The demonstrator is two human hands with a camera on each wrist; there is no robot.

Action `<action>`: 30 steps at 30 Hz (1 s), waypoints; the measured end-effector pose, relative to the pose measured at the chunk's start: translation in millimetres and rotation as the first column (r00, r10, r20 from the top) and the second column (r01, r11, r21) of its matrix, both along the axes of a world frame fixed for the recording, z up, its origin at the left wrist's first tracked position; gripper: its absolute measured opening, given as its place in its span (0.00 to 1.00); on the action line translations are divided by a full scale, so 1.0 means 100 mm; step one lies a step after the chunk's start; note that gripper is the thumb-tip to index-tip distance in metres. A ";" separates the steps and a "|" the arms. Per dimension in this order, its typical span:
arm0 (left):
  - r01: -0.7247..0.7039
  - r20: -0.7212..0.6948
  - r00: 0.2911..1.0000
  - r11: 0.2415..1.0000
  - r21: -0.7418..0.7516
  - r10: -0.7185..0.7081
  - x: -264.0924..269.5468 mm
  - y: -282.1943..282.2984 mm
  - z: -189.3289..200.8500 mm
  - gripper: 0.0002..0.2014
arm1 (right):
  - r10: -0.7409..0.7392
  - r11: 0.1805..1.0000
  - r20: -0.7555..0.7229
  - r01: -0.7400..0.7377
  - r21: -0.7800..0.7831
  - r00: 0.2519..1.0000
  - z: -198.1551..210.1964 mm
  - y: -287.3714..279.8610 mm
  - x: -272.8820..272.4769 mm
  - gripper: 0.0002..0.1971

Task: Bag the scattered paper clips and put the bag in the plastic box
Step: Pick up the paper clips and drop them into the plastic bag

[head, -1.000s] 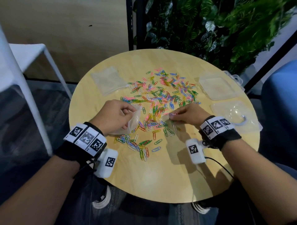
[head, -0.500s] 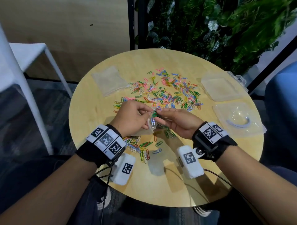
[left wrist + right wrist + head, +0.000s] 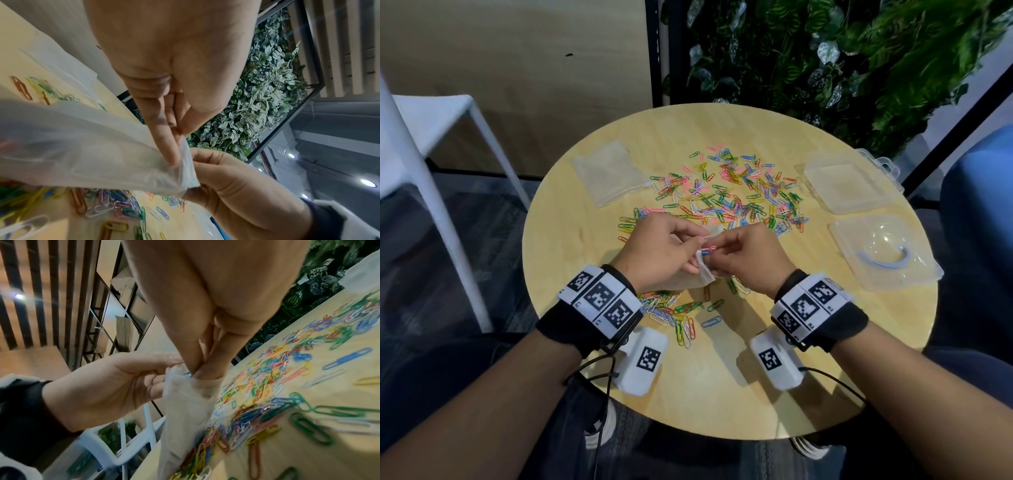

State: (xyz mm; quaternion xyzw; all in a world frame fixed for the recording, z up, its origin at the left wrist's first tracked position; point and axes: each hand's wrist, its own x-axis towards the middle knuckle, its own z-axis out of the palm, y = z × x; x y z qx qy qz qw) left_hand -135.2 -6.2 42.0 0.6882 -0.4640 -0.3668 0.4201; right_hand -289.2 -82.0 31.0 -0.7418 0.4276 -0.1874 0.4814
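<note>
Coloured paper clips (image 3: 726,198) lie scattered across the middle of the round wooden table (image 3: 571,240), with more near the front (image 3: 681,315). My left hand (image 3: 697,245) pinches the mouth edge of a small clear bag (image 3: 697,279), held just above the table. My right hand (image 3: 717,249) pinches a few clips (image 3: 708,249) at the bag's mouth. In the left wrist view my left fingers (image 3: 172,146) grip the bag (image 3: 92,146). In the right wrist view my right fingertips (image 3: 205,371) reach into the bag (image 3: 185,410) with a blue clip (image 3: 188,374).
An open clear plastic box lies at the table's right, one half (image 3: 849,186) behind the other (image 3: 883,257). A stack of spare clear bags (image 3: 609,174) sits at the back left. A white chair (image 3: 431,144) stands on the left, plants behind, and a blue seat (image 3: 983,212) on the right.
My right hand rose from the table with clips and met my left hand. The left hand lifted the bag and shifted right, toward the centre.
</note>
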 end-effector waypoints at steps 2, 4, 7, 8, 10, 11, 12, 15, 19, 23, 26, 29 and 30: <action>0.007 0.015 1.000 1.000 0.006 -0.007 -0.01 0.00 0.01 0.08 | 0.013 0.996 -0.026 -0.015 -0.086 1.000 0.02 -0.01 -0.01 0.06; 0.005 0.019 1.000 1.000 0.006 -0.006 -0.01 0.00 0.02 0.08 | 0.043 0.990 -0.074 -0.053 -0.130 0.996 0.03 -0.01 -0.01 0.08; -0.001 0.019 1.000 1.000 0.003 0.001 0.01 0.00 0.01 0.08 | 0.047 0.994 -0.104 -0.057 -0.095 0.994 0.01 -0.03 0.00 0.12; 0.000 0.019 1.000 1.000 0.000 0.000 0.02 0.00 0.01 0.08 | 0.036 0.994 -0.103 -0.046 -0.101 0.994 0.01 -0.04 -0.01 0.13; 0.006 0.022 1.000 1.000 -0.003 -0.006 0.03 -0.01 0.01 0.07 | 0.037 0.985 -0.098 -0.053 -0.166 0.995 0.00 -0.02 -0.01 0.09; 0.009 0.019 1.000 1.000 -0.003 -0.009 0.03 -0.01 0.01 0.07 | 0.050 0.975 -0.092 -0.069 -0.211 0.994 0.01 -0.01 -0.01 0.06; 0.010 0.014 1.000 1.000 0.000 -0.010 0.03 -0.01 0.02 0.07 | 0.068 0.962 -0.090 -0.089 -0.259 0.994 0.01 0.00 -0.01 0.03; 0.017 0.005 1.000 1.000 0.003 -0.017 0.03 -0.01 0.02 0.08 | 0.133 0.916 -0.146 -0.178 -0.361 0.980 0.02 0.02 0.00 0.04; 0.017 0.018 1.000 1.000 -0.002 -0.016 0.08 -0.01 0.03 0.07 | 0.252 0.931 -0.110 -0.272 -0.244 0.961 0.10 -0.02 -0.04 0.12; -0.008 0.020 1.000 0.999 -0.039 0.008 0.17 0.02 0.07 0.08 | 0.140 0.979 0.014 -0.136 -0.152 0.990 0.20 -0.17 -0.17 0.17; -0.038 0.010 0.999 0.997 -0.065 0.039 0.28 0.05 0.12 0.07 | 0.057 0.986 -0.316 -0.104 -0.134 0.947 0.16 -0.38 -0.42 0.10; -0.063 0.016 0.998 0.994 -0.090 0.064 0.41 0.09 0.18 0.08 | 0.121 0.991 -0.697 -0.132 0.039 0.706 0.06 -0.39 -0.57 0.37; -0.071 0.019 0.997 0.993 -0.097 0.073 0.45 0.09 0.20 0.08 | 0.130 0.986 -0.751 -0.165 0.028 0.648 0.02 -0.36 -0.56 0.45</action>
